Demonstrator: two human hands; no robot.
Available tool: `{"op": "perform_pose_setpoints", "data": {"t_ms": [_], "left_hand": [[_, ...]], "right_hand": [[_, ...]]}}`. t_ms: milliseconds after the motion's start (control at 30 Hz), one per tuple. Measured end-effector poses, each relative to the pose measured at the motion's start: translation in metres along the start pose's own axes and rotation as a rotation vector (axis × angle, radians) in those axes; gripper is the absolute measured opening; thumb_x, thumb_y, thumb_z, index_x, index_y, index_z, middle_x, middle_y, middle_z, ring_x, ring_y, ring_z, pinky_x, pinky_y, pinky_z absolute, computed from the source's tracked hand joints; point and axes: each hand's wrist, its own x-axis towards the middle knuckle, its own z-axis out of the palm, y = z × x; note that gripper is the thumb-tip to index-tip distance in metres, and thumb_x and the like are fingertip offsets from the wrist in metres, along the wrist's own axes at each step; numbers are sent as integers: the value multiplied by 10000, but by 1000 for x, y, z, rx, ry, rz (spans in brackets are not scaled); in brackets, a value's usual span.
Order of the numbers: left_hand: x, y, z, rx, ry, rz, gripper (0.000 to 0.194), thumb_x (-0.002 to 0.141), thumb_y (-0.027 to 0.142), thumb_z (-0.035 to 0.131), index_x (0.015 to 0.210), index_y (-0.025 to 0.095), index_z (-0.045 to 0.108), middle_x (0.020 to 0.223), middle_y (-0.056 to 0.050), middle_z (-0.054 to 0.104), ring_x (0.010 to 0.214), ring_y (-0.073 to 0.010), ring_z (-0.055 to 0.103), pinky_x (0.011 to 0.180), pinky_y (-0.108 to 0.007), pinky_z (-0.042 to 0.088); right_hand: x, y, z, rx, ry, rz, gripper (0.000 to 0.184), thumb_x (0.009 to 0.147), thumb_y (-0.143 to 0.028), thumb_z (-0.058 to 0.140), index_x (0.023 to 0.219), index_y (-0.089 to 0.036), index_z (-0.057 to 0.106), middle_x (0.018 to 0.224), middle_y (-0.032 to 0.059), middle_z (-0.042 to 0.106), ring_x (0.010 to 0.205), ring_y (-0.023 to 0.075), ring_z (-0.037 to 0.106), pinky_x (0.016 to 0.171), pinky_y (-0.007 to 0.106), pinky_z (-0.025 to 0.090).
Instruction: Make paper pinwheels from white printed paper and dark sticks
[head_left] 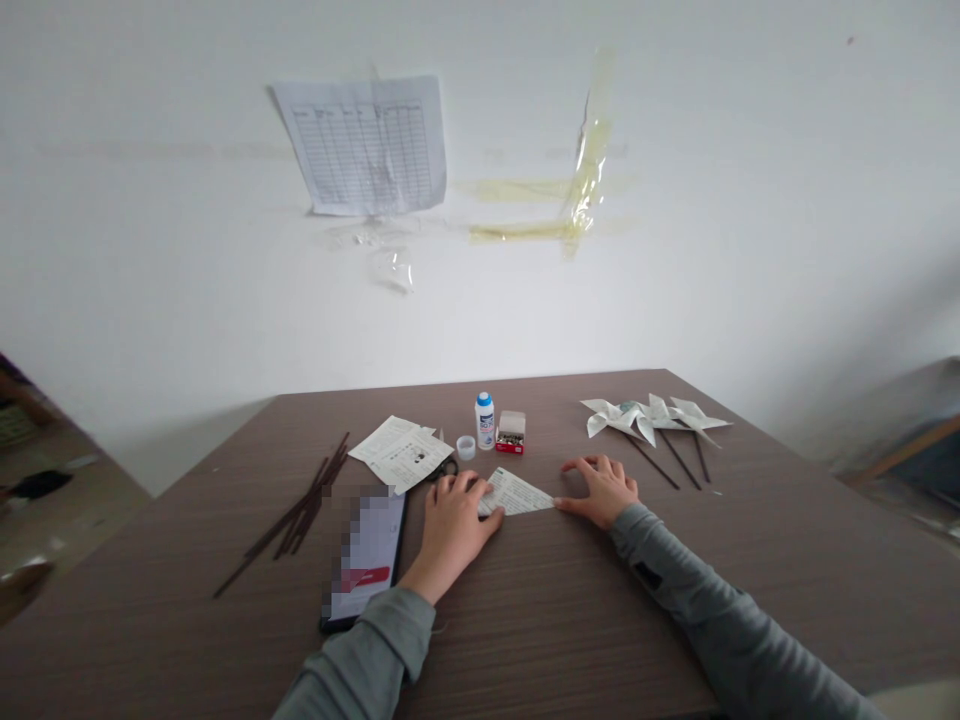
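Paper triangle (517,493) lies on the counter (555,610), left hand (454,522) pressing it, right hand (604,492) at its corner, both grips apart. Folding seems in hand; next move perhaps calls for firm creasing.

Things on a brown desk (570,610)
A white bottle (485,424), red box (511,438) and little cup (466,448) stand near the back edge. Paper pinwheels (636,419) lie by the back right corner, thin sticks (306,510) toward the left edge. Loose papers (405,457), a phone (375,545) and a folded paper (519,494) lie between.
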Motion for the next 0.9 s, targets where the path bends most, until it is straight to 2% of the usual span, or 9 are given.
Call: {"op": "perform_pose_setpoints", "data": {"t_ms": [200,367,567,700,800,900], "left_hand": [[0,-1,1,10,-8,-6,372,1206,394,799,1537,320,951,1791,-107,824,1648,-426,715,1441,-607,541],[0,-2,2,19,10,-6,359,1200,379,807,1522,322,956,1771,-104,837,1631,-416,731,1425,-584,556],[1,-3,5,14,21,-9,348,1198,391,812,1506,326,961,1768,-100,837,1625,-420,727,1425,-594,554],[1,-2,6,9,25,-10,344,1196,397,827,1501,319,965,1754,-116,839,1605,-426,735,1422,-599,556],[1,-1,5,0,31,-17,333,1191,411,845,1486,325,971,1742,-119,838,1612,-432,726,1416,-594,554],[0,1,5,-11,38,-24,322,1183,422,860,1467,328,980,1731,-120,837,1621,-436,713,1413,-592,547]], "right_hand": [[2,7,-4,-2,-32,-1,461,1022,-294,950,1472,-397,943,1628,151,793,1589,453,704,1227,561,576],[4,12,3,1,-15,-9,485,1017,-235,925,1463,-420,962,1609,139,803,1574,449,711,1201,549,575],[11,11,8,60,4,-58,643,979,-120,849,1516,-450,976,1660,121,814,1633,448,694,1226,554,620],[17,5,3,136,-155,-210,548,1052,-226,832,1518,-468,991,1701,79,818,1667,432,670,1304,587,644],[14,-6,3,127,-167,-288,517,1090,-335,849,1561,-511,969,1754,65,799,1696,444,624,1375,655,601],[6,-21,5,112,-167,-316,516,1093,-378,883,1581,-526,960,1768,59,796,1688,459,628,1412,656,562]]}}
